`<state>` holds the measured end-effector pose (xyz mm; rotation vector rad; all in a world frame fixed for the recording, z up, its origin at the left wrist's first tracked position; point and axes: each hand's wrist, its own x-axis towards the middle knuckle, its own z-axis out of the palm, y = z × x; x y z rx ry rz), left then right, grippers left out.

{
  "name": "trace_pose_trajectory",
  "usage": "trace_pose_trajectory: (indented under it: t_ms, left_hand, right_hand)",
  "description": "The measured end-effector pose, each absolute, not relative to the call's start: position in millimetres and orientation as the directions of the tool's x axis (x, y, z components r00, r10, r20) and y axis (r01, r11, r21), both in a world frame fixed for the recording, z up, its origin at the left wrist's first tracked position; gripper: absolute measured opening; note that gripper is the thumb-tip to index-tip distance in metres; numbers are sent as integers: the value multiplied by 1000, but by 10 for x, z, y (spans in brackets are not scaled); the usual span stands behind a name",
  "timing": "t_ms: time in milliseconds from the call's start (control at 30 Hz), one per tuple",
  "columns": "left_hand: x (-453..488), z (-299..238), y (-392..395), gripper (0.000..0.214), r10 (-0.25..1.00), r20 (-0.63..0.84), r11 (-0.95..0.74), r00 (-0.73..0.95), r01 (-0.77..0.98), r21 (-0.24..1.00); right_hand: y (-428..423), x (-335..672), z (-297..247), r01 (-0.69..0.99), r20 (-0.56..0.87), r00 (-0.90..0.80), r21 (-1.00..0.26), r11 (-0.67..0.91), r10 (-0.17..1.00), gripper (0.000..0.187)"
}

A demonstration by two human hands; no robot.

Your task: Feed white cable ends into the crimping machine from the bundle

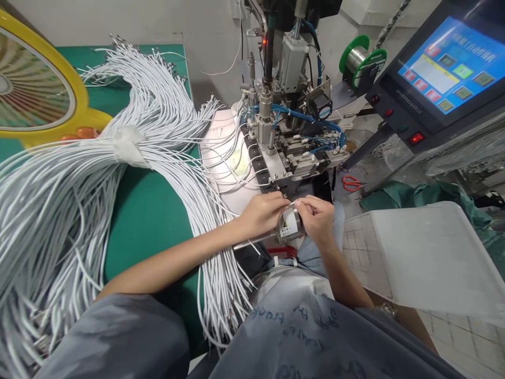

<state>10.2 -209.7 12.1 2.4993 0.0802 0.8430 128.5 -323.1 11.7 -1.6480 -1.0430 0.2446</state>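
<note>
In front of the metal soldering machine (276, 163), my left hand (263, 211) and my right hand (316, 215) meet with fingertips pinched together. A short bit of white cable (293, 203) shows between them; the rest of it is hidden by the fingers. Just below the fingertips sits a metal part with a white warning label (289, 223). Under and beside my left forearm runs a large bundle of white cables (173, 176), gathered by a white tie (129, 146). Several white cables lie in a row along the machine's left side.
A yellow fan (81, 97) stands on the green table (153, 221) at left. To the right are a lit touch screen (450, 66), a solder wire spool (357, 57), red-handled scissors (352, 183) and a white plastic bin (430, 252).
</note>
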Motion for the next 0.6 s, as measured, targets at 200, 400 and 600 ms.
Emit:
trace_pose_trajectory:
  t_ms: [200,400,600]
  left_hand:
    - [121,131,-2125,18,336,432,-637,837,-136,759]
    - [127,143,-2018,24,188,243,-874,952,49,483]
    - [177,96,-1955,22,243,-40,-947,969,246,209]
  right_hand:
    - [-3191,1183,-1,339,267,691,-940,25,672,22]
    - [-3105,1429,-207,257,186,581,-966,38,793,22]
    - [-2991,1605,-471,156,42,606,-986,-66,794,17]
